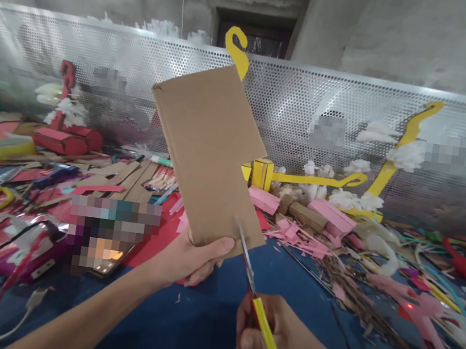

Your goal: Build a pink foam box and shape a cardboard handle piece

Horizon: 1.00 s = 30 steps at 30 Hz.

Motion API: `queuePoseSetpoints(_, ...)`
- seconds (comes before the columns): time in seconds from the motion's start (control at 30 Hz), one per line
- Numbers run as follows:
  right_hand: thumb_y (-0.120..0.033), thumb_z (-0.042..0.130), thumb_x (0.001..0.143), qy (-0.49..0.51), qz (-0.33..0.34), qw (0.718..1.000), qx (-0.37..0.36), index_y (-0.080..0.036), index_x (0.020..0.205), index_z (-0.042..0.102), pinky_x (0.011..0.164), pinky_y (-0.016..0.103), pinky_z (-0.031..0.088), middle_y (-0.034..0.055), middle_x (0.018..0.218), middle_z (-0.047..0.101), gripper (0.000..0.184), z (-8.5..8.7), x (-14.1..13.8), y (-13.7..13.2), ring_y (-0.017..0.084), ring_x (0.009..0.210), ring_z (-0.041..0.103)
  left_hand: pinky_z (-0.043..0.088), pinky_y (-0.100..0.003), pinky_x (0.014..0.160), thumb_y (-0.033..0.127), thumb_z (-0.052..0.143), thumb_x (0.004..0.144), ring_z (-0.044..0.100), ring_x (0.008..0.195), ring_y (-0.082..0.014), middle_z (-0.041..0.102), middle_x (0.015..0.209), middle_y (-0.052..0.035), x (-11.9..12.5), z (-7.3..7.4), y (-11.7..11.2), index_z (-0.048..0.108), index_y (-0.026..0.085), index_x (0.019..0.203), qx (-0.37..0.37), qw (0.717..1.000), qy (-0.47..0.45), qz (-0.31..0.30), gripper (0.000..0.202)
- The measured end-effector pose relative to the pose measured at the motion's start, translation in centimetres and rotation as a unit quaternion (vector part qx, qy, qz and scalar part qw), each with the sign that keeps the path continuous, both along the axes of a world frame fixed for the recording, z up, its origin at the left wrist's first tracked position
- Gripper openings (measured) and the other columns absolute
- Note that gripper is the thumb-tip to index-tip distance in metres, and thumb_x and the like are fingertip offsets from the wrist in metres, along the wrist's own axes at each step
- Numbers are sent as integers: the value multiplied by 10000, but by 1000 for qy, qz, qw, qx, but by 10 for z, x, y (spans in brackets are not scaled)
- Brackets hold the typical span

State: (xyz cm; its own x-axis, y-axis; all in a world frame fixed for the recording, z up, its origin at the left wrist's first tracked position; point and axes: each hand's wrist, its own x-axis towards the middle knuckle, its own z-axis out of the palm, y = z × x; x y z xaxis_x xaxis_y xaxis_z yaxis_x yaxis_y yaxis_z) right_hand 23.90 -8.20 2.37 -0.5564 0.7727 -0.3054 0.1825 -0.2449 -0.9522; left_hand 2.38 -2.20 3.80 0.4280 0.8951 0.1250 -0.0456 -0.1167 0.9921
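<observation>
A sheet of brown cardboard (pixel 207 142) is raised and tilted in front of me, with a notch in its right edge. My left hand (pixel 200 256) grips its lower edge, thumb on the near face and fingers behind. Yellow-and-red-handled scissors (pixel 266 330) are in my right hand (pixel 263 333), fingers wrapped round the handles. The blades point up to the left and lie over the cardboard's lower right part. Whether a second blade passes behind the sheet I cannot tell.
Pink paper scraps (pixel 297 237) and brown strips litter the blue tabletop (pixel 191 329). A pink glue gun (pixel 416 313) lies right, a lit phone (pixel 108 258) and purple power strip (pixel 33 257) left. Yellow hook-shaped pieces (pixel 410 129) stand before a perforated metal panel (pixel 295 97).
</observation>
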Motion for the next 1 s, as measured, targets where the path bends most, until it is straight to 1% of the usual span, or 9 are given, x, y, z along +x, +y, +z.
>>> queuePoseSetpoints(0.1,-738,815,598,11,0,1000,26,-151,762,551,491,202,431,-17,587,588,664,-2,1,3,109,500,614,300,-198,351,591,640,890,339,264,-48,419,332,67,0,0,3,587,183,629,17,999,2,44,487)
queuePoseSetpoints(0.2,-722,797,648,18,-3,998,60,-155,751,548,503,203,439,-33,589,561,628,-3,3,6,89,503,580,386,-194,350,583,679,866,459,335,-74,542,477,47,0,0,6,634,170,769,48,991,-35,124,427)
queuePoseSetpoints(0.3,-743,766,672,26,-7,998,65,-163,743,547,504,213,447,-18,638,582,624,-1,2,8,87,519,567,390,-196,323,571,668,878,477,335,-84,542,493,37,-1,-1,7,634,161,736,75,980,-43,181,435)
queuePoseSetpoints(0.4,-753,740,695,32,-4,998,62,-169,761,546,498,216,451,-4,682,601,618,1,2,7,96,537,579,384,-206,307,553,647,896,475,306,-96,504,439,39,-2,-2,7,601,173,655,101,975,-36,193,452)
queuePoseSetpoints(0.53,-687,700,795,-3,-28,996,88,-177,822,530,433,183,371,-17,686,600,539,1,6,10,58,466,511,389,-217,319,523,631,911,486,318,-107,500,419,31,-2,-1,11,556,192,582,129,965,-32,227,473)
queuePoseSetpoints(0.63,-626,674,857,-8,-52,993,107,-181,891,513,400,168,339,-28,707,609,475,-6,13,15,40,423,489,379,-224,329,509,633,910,483,337,-109,520,444,31,-3,-3,17,575,197,618,139,956,-36,255,431)
queuePoseSetpoints(0.77,-565,654,902,-1,-35,994,102,-188,948,503,393,161,356,-23,747,636,409,-11,21,21,48,427,530,372,-230,343,495,653,903,475,354,-108,521,460,40,2,-6,19,589,201,667,150,948,-52,275,382)
queuePoseSetpoints(0.9,-487,639,920,23,2,994,104,-176,946,520,436,171,365,-10,817,610,334,1,26,20,44,479,530,363,-231,340,473,710,872,470,350,-105,513,453,36,6,-4,18,585,186,636,123,951,-97,267,392)
queuePoseSetpoints(1.0,-352,689,872,-1,27,995,99,-190,938,492,464,175,340,-56,745,531,263,10,28,11,40,504,457,362,-218,346,456,802,789,465,378,-94,534,487,33,-5,5,25,610,169,661,77,932,-172,308,368)
